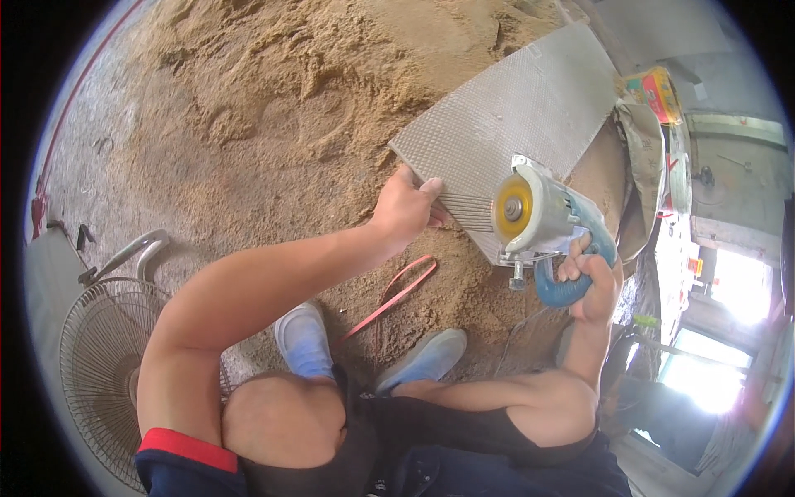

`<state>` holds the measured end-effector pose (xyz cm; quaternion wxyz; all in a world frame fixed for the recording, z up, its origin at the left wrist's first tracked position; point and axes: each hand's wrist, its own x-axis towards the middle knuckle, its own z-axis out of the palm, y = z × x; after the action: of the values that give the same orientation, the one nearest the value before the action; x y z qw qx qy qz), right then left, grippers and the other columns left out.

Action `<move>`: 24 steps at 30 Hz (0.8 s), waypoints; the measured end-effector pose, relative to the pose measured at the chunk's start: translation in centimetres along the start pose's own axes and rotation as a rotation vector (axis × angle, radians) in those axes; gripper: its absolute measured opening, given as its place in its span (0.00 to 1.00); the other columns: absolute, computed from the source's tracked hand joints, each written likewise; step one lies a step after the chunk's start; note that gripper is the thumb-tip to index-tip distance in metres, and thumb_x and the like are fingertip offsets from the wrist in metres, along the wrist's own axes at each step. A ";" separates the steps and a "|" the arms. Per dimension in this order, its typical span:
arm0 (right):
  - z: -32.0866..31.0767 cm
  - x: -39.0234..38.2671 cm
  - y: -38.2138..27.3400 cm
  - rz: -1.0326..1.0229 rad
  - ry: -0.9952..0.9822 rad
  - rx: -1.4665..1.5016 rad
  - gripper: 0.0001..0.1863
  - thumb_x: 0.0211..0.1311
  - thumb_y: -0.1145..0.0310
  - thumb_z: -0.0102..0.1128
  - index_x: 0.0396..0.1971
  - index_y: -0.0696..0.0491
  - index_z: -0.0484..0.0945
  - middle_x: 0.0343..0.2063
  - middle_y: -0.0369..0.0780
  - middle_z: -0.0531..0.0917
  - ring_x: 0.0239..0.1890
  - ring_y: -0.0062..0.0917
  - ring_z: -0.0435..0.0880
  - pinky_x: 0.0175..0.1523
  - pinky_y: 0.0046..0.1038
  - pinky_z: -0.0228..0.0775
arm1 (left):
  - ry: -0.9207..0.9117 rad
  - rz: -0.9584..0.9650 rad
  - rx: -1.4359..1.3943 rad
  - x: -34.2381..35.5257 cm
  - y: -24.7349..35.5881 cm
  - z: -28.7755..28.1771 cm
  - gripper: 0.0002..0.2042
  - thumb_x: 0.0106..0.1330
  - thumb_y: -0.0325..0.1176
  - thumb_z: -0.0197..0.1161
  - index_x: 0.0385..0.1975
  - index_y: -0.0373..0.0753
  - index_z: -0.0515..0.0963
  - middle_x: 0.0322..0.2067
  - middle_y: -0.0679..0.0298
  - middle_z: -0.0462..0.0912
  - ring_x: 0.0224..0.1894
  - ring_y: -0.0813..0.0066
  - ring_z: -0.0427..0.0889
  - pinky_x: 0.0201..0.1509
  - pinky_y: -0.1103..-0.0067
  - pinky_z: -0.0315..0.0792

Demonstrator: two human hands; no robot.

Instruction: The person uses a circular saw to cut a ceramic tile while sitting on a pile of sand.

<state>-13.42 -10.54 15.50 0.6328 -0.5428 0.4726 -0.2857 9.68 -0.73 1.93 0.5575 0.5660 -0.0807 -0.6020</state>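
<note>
A large grey tile-like slab (530, 91) with a fine grid pattern lies aslant on the sandy heap. My left hand (406, 207) grips its near left edge, thumb on top and fingers partly hidden beneath. Close to that hand, several parallel ribs or lines run across the slab's surface. My right hand (586, 273) is wrapped round the blue handle of a hand-held circular cutter (542, 207). The cutter's yellow disc (513, 207) faces my left hand, and its metal base rests on or just over the slab's near part; contact is unclear.
Brown sand (248, 124) spreads over the ground ahead. A pink strap (389, 306) lies near my shoes. At the lower left stands a wire-caged fan (108, 356). Paper sacks (642, 166) and a colourful packet (654, 91) sit right of the slab.
</note>
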 end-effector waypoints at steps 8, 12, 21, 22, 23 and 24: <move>0.1 0.0 -0.2 0.013 0.036 -0.027 0.12 0.49 0.78 0.50 0.37 0.60 0.72 0.27 0.41 0.72 0.22 0.21 0.70 0.30 0.26 0.69 | -0.005 -0.030 0.015 -0.3 0.5 0.0 0.12 0.75 0.34 0.49 0.47 0.30 0.69 0.39 0.52 0.81 0.36 0.66 0.84 0.43 0.73 0.80; -0.1 0.0 -0.1 0.025 0.011 -0.037 0.12 0.49 0.78 0.49 0.37 0.60 0.71 0.26 0.40 0.72 0.22 0.21 0.70 0.30 0.26 0.69 | -0.010 0.003 0.039 -0.6 0.8 0.0 0.12 0.75 0.34 0.48 0.46 0.31 0.69 0.38 0.53 0.81 0.37 0.68 0.84 0.44 0.74 0.79; 0.1 -0.4 -0.2 0.049 0.019 -0.025 0.12 0.47 0.79 0.49 0.35 0.62 0.71 0.25 0.41 0.72 0.21 0.22 0.70 0.29 0.27 0.69 | -0.013 -0.001 -0.004 0.2 -0.1 -0.3 0.12 0.75 0.35 0.49 0.46 0.31 0.69 0.39 0.53 0.81 0.36 0.67 0.84 0.44 0.73 0.80; 0.2 -0.5 -0.2 0.065 0.025 -0.002 0.12 0.45 0.80 0.48 0.34 0.63 0.71 0.24 0.42 0.72 0.21 0.24 0.71 0.29 0.27 0.69 | -0.011 0.000 -0.008 0.3 -0.3 -0.4 0.12 0.75 0.35 0.49 0.47 0.31 0.70 0.39 0.53 0.81 0.36 0.67 0.84 0.44 0.73 0.81; 0.0 -0.5 -0.3 0.064 0.024 -0.004 0.12 0.45 0.80 0.48 0.34 0.63 0.71 0.24 0.42 0.72 0.21 0.24 0.71 0.29 0.27 0.69 | -0.011 0.001 -0.010 0.3 -0.1 -0.3 0.12 0.75 0.35 0.49 0.47 0.31 0.70 0.39 0.53 0.81 0.36 0.67 0.84 0.44 0.73 0.81; -0.2 -0.6 -0.4 0.079 0.031 0.025 0.12 0.46 0.79 0.49 0.34 0.63 0.71 0.24 0.42 0.72 0.21 0.23 0.70 0.29 0.27 0.69 | -0.011 0.003 0.002 0.2 0.0 -0.2 0.12 0.75 0.34 0.49 0.47 0.31 0.70 0.39 0.53 0.81 0.36 0.68 0.84 0.43 0.73 0.81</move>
<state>-13.82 -10.19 16.09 0.6429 -0.5111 0.4998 -0.2749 9.89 -0.79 1.78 0.5571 0.5633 -0.0852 -0.6042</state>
